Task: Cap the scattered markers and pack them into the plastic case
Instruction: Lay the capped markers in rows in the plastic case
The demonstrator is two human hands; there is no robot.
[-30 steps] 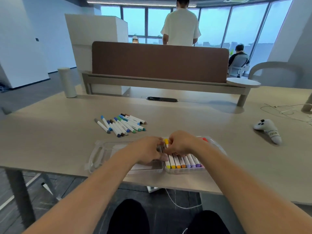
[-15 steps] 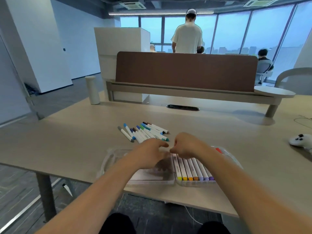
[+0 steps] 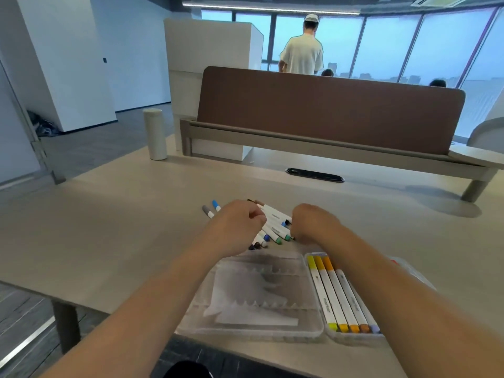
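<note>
Where the pale table runs back toward the brown divider, the clear plastic case lies open at the near edge, its two halves side by side. Its left half holds a whitish sheet. Its right half holds a row of packed markers capped in yellow, orange and brownish tones, and the right forearm hides the far side of the row.

Both arms reach over the case to the heap of loose markers just beyond it. The left hand sits on the heap's left side, thumb and curled fingertips closed on the barrel of a white marker that lies on top and slants away to the right. The right hand is bunched at the heap's right side, knuckles up, with its fingers bent down against the markers' capped ends. Its back hides whether it pinches one.

Just left of the left hand, a blue-capped marker and a grey-capped marker lie side by side on the table, outside either grasp.
</note>
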